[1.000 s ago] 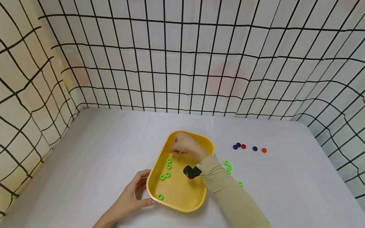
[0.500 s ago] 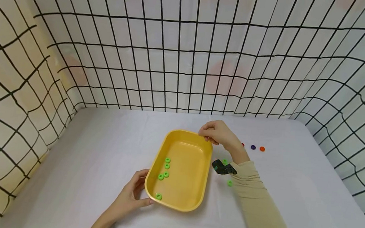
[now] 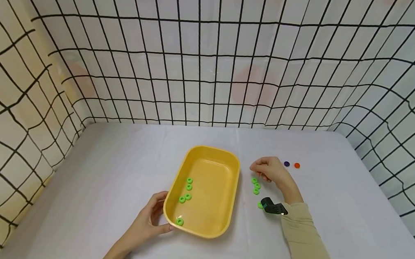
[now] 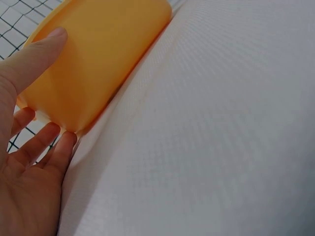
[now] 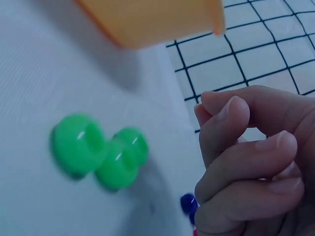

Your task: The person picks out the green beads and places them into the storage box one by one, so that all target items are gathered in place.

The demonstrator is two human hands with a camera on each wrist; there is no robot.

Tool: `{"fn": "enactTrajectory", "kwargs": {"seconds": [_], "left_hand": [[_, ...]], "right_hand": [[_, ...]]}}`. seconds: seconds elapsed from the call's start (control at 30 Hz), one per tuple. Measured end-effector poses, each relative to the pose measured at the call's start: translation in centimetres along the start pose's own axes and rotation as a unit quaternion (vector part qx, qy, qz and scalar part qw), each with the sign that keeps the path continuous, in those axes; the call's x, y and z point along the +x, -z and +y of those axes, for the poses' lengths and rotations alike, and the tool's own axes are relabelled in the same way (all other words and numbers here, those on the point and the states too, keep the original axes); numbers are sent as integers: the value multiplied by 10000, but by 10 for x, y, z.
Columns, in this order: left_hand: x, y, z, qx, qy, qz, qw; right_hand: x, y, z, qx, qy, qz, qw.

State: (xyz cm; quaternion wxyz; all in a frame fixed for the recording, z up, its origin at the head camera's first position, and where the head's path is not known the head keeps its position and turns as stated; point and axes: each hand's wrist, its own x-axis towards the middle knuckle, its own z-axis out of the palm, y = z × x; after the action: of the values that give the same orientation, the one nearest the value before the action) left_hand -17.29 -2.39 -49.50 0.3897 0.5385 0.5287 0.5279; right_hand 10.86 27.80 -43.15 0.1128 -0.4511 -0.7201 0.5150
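My left hand (image 3: 147, 219) holds the near left corner of a yellow tray (image 3: 235, 189), thumb along one outer wall and fingertips against the other. In the left wrist view, the thumb (image 4: 39, 54) lies on the tray's side. Several green ring-shaped beads (image 3: 190, 180) lie inside along the tray's left side. My right hand (image 3: 272, 172) hovers right of the tray, just behind a group of green ring-shaped beads (image 3: 256, 191) on the cloth. The right wrist view shows its fingers (image 5: 246, 157) curled together, nothing visible between them.
A purple bead (image 3: 286, 164) and an orange bead (image 3: 297, 165) lie beyond the right hand. Dark blue beads (image 5: 188, 202) peek past the fingers in the right wrist view. A black wire grid (image 3: 215, 81) encloses the table's back and sides over white cloth (image 3: 123, 159).
My right hand has come out of the tray, passed over its far right rim and moved right to the loose green beads. The left hand keeps its place at the tray corner.
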Motion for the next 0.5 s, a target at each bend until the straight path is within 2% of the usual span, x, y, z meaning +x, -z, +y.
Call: {"fn": "enactTrajectory", "kwargs": {"seconds": [0.23,0.5], "left_hand": [[2,-1,0,-24,52,28,10000],[1,-1,-3,-36,48,46,10000]], "right_hand": [[-4,1,25,-106,-58,16,9999],[-6,-2,38,292,-13,-62,9996]]}}
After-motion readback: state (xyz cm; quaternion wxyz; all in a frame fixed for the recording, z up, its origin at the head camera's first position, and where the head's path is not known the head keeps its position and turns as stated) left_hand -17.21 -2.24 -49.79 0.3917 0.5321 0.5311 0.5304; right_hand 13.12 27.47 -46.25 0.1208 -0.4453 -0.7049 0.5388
